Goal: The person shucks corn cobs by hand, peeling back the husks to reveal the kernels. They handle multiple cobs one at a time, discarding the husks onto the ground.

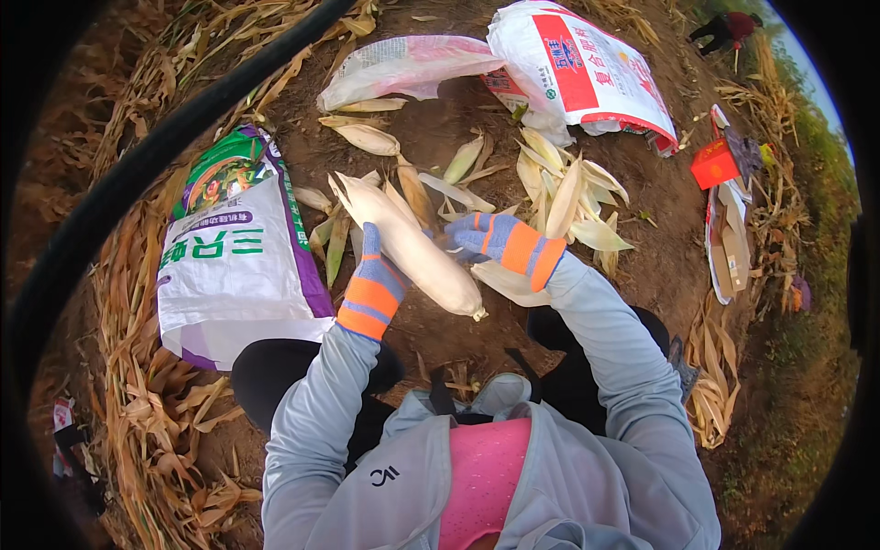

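Observation:
An ear of corn point(419, 247) in pale, dry husk lies slantwise in front of me, its stalk end towards my body. My left hand point(378, 282), in a grey-and-orange knit glove, grips it with the thumb along its near side. Beside the ear's other side is my right hand point(505, 240), gloved alike, its fingers blurred and curled. What those fingertips hold, if anything, cannot be made out. Below the right wrist shows a pale husk piece point(512, 282). Beyond both hands, a heap of loose husks point(570, 185) and another husked ear point(364, 136) rest on the soil.
A white, green and purple woven sack point(234, 275) lies at left. Further off is a white-and-red sack point(584, 69) beside a translucent plastic bag point(412, 65). On the right are a red box point(715, 163) and an opened cardboard box point(730, 240). Dry cornstalks point(151, 412) line the left; a person point(729, 31) stands far off.

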Tool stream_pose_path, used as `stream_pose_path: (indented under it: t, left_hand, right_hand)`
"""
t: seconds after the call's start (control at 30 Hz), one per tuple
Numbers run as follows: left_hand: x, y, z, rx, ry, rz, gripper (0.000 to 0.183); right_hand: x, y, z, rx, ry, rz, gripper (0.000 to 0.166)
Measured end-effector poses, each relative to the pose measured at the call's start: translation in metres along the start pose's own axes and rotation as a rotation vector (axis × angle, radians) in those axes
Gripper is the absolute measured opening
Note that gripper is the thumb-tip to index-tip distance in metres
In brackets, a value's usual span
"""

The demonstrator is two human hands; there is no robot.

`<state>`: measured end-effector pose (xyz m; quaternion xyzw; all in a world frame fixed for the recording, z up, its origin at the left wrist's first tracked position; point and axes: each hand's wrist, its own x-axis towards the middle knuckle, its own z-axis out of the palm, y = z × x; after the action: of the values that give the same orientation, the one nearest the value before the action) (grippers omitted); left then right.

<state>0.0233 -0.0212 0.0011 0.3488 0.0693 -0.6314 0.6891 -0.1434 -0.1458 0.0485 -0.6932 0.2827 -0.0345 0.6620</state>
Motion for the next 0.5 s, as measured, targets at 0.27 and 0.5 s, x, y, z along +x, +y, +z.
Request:
stream_pose_path:
  t: [0.27,0.5]
  left_hand:
    - [0.009,-0.015,-0.035,-0.255,-0.177,0.024,0.093]
    - [0.022,-0.002,-0.034,-0.185,-0.162,0.223,0.087]
  right_hand:
    - [0.004,-0.003,0.036,-0.201,-0.062,0.133,0.046]
    - [0.004,-0.009,0.055,-0.154,-0.078,0.163,0.051]
